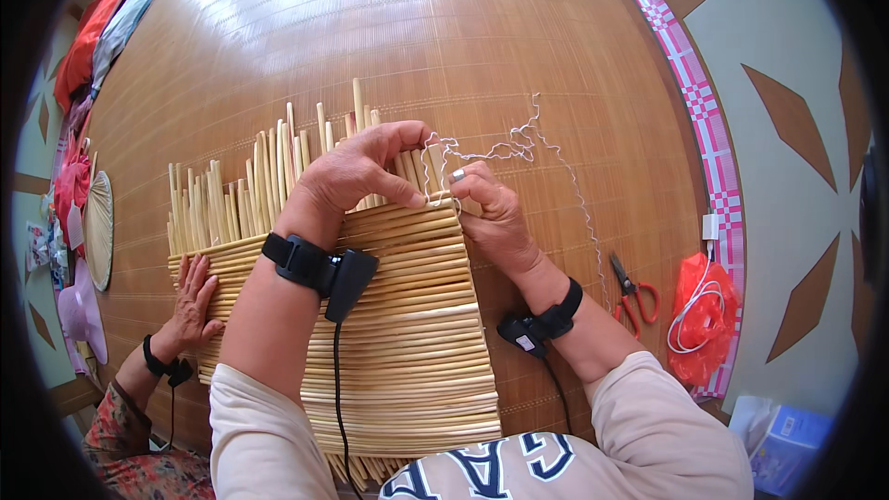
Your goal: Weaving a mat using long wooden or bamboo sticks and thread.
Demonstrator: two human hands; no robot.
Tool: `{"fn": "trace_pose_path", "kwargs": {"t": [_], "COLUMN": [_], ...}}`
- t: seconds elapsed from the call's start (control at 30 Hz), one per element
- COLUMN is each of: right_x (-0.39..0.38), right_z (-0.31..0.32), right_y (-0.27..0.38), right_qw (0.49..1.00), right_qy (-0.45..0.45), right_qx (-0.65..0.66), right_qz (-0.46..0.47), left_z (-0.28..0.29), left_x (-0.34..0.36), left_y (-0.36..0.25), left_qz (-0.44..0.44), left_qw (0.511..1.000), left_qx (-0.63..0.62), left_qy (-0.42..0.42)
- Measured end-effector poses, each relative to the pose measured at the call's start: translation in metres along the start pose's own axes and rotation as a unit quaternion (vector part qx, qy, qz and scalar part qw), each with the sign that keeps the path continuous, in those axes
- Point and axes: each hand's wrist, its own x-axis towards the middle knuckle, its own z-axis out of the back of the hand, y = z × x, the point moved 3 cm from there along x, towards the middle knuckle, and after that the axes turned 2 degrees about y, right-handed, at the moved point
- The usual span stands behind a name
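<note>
A mat of pale straw-coloured sticks, tied in rows, lies before me. At its far right corner a thin white string runs in loose loops. My left hand arches over the far edge, its thumb pressed at the string near the top stick and its index finger stretched out where a loop passes. Closed beside the corner, my right hand wears a ring and pinches the string with bent fingers. Its fingertips are partly hidden. Loose upright sticks lie beyond the mat, partly behind my left hand.
Another person's hand rests flat on the mat's left side. Red-handled scissors lie at right, near a red plastic bag with a white cable. A hand fan lies far left. The brown woven surface spreads beyond the sticks.
</note>
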Motion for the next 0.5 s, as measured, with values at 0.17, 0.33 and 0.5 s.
{"fn": "trace_pose_path", "kwargs": {"t": [0.17, 0.33, 0.5], "right_x": [-0.0069, -0.0066, -0.0010], "right_z": [-0.0064, -0.0054, -0.0027], "right_y": [-0.0060, -0.0104, -0.0056], "right_qw": [0.997, 0.995, 0.998], "right_qy": [-0.016, -0.012, 0.015], "right_qx": [0.072, 0.100, 0.063], "right_qz": [-0.022, -0.018, 0.012], "left_z": [0.0020, -0.0019, 0.0014], "left_x": [-0.0013, 0.0011, -0.0027], "left_y": [0.0014, -0.0007, 0.0008], "left_qz": [0.009, -0.018, -0.018], "left_qw": [1.000, 1.000, 1.000], "left_qx": [-0.013, 0.008, 0.018], "left_qy": [0.008, 0.014, -0.007]}}
